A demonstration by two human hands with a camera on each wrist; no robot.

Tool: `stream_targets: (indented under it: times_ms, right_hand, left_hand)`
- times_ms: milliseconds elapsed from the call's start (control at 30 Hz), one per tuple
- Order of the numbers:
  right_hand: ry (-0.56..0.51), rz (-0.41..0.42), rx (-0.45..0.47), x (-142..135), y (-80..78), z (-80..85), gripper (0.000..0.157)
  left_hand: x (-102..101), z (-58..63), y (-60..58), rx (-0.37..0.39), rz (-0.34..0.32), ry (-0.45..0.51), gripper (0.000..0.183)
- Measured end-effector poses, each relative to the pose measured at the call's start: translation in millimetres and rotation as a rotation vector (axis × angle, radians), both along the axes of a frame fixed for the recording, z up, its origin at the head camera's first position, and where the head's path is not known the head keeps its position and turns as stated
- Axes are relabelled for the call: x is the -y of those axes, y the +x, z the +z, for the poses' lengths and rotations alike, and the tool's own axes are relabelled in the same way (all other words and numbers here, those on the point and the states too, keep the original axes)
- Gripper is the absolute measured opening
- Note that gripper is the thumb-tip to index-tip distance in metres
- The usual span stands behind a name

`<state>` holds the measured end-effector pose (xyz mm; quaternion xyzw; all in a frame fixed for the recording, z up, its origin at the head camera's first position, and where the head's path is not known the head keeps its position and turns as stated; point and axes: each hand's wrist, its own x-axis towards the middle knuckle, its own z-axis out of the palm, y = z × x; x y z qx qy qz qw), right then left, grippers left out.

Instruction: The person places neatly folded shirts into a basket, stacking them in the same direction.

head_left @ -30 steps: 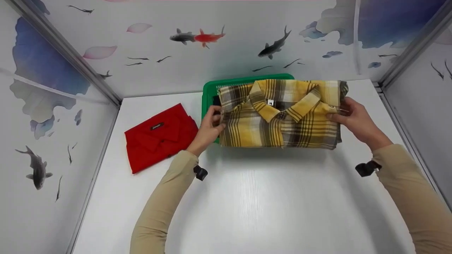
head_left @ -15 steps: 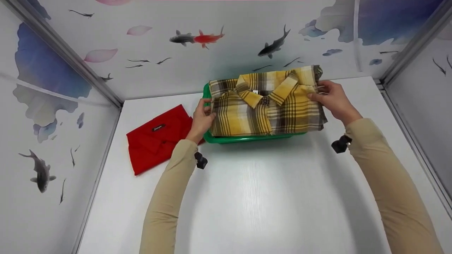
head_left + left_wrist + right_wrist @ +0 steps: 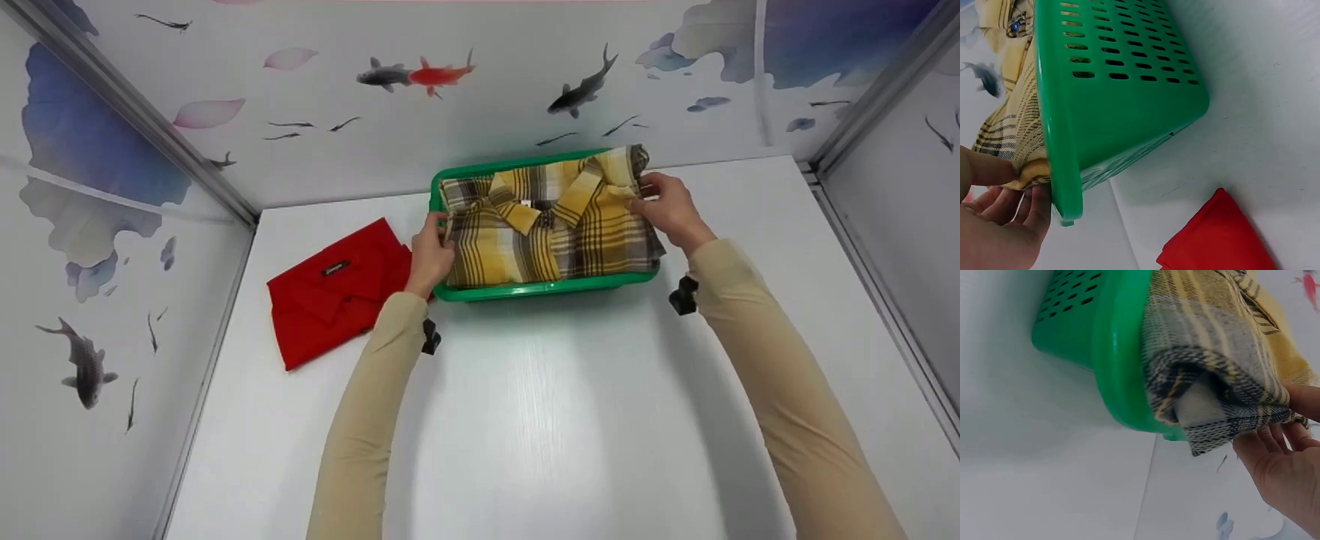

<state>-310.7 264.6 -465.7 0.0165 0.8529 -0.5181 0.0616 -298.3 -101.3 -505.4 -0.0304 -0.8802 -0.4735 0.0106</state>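
Observation:
A folded yellow plaid shirt (image 3: 517, 240) lies over the opening of a green plastic basket (image 3: 551, 288), its collar facing up. My left hand (image 3: 430, 253) pinches the shirt's left edge between thumb and fingers, right at the basket rim, as the left wrist view shows. At the other end my right hand (image 3: 673, 210) pinches the right edge, which sits a little above the rim. In the right wrist view the shirt's folded side (image 3: 1207, 405) sags over the basket's rim (image 3: 1123, 382). What lies beneath the shirt is hidden.
A folded red shirt (image 3: 330, 300) with a dark label lies on the white table (image 3: 525, 420), left of the basket. Printed wall panels (image 3: 480, 120) stand close behind the basket and on both sides.
Both hands have carried the plaid shirt leftward, from overhanging the basket's front and right to over its opening. More of the green rim now shows. The red shirt has stayed put.

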Motion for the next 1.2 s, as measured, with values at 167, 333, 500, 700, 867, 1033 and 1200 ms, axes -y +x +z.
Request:
stream_targets:
  times_ms: [167,333,500,700,867,1033,1200]
  right_hand:
    - [0.043,-0.008,0.032,-2.0,2.1,-11.6,0.045]
    - [0.145,-0.010,-0.003,0.1,4.2,-20.3,0.047]
    - [0.195,-0.046,-0.066,-5.1,8.4,-26.2,0.040]
    - [0.196,-0.064,-0.077,-20.8,20.7,-29.2,0.038]
    - [0.224,-0.057,-0.120,-34.4,31.6,-35.8,0.031]
    - [0.233,-0.038,-0.064,-51.1,43.1,-45.2,0.028]
    - [0.240,-0.017,-0.003,-64.2,52.2,-51.8,0.029]
  left_hand:
    - [-3.0,-4.0,-0.3,-0.018,0.042,-0.185,0.041]
    - [1.2,-12.3,0.9,-0.060,0.084,-0.316,0.036]
    - [8.4,-18.8,3.0,-0.136,0.086,-0.382,0.033]
    - [21.6,-22.6,6.7,-0.121,0.116,-0.273,0.034]
    - [38.4,-27.2,13.5,-0.129,0.122,-0.127,0.035]
    - [52.1,-25.6,14.8,-0.126,0.136,-0.115,0.028]
    - [63.1,-26.5,16.5,-0.084,0.169,-0.142,0.026]
